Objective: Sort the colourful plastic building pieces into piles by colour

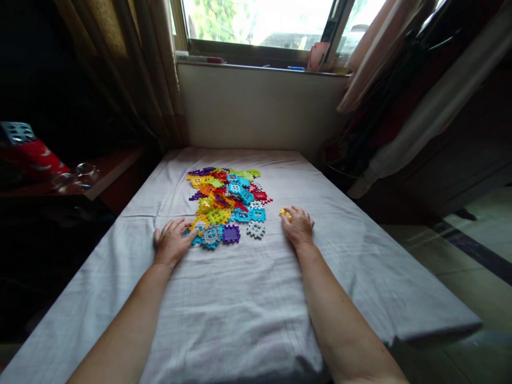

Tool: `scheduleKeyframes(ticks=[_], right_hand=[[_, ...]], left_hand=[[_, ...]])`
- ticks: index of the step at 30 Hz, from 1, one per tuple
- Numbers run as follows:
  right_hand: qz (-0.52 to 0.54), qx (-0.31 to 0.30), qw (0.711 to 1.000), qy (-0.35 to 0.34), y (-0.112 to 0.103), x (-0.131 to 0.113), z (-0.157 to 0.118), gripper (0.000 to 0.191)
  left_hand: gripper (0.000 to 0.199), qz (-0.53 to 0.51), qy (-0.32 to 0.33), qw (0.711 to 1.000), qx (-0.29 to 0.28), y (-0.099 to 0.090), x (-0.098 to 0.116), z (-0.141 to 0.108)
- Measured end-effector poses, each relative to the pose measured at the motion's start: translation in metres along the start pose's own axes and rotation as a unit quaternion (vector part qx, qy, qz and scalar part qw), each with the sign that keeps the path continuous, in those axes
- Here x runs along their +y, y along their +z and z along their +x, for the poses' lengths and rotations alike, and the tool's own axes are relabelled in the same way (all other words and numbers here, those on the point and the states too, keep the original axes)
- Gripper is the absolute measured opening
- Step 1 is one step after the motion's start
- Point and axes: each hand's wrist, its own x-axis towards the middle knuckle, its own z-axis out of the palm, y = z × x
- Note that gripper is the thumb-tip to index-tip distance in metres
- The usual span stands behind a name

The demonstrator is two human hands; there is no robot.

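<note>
A heap of colourful plastic interlocking tiles [218, 215] with notched edges lies on the cloth. My left hand [173, 242] rests at the heap's near left corner, fingers apart, its fingertips touching a blue tile [197, 240]. Beside that lie a grey window-shaped tile [212, 234] and a purple tile [231, 233]. A single grey tile [256, 230] sits at the near right edge of the pile. To the right of the heap, my right hand [298, 224] is closed on a yellow tile [285, 214], partly hidden by the fingers.
A pale, wrinkled cloth [232, 309] covers the table. The wall [260, 106] and window stand beyond its far edge. At left, a side shelf [116, 170] holds a red item [34, 160] and clear glasses [86, 173]. Clothes [432, 112] hang at right.
</note>
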Motion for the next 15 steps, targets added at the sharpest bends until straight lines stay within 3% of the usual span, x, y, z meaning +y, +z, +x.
scheduleKeyframes(ticks=[5,9,12,15], right_hand=[[0.024,0.032,0.998,-0.048,0.002,-0.006,-0.003,0.026],[0.070,0.078,0.985,-0.137,0.000,-0.024,-0.010,0.027],[0.120,0.080,0.964,-0.224,-0.004,-0.043,-0.020,0.027],[0.163,0.046,0.938,-0.301,-0.009,-0.064,-0.033,0.030]], left_hand=[[0.021,-0.099,0.012,0.993,0.057,-0.005,-0.003,0.002],[0.028,-0.216,0.006,0.965,0.149,-0.011,-0.005,0.003],[0.032,-0.258,0.057,0.944,0.198,-0.015,0.009,-0.003],[0.032,-0.289,0.135,0.932,0.173,-0.014,0.034,-0.015]])
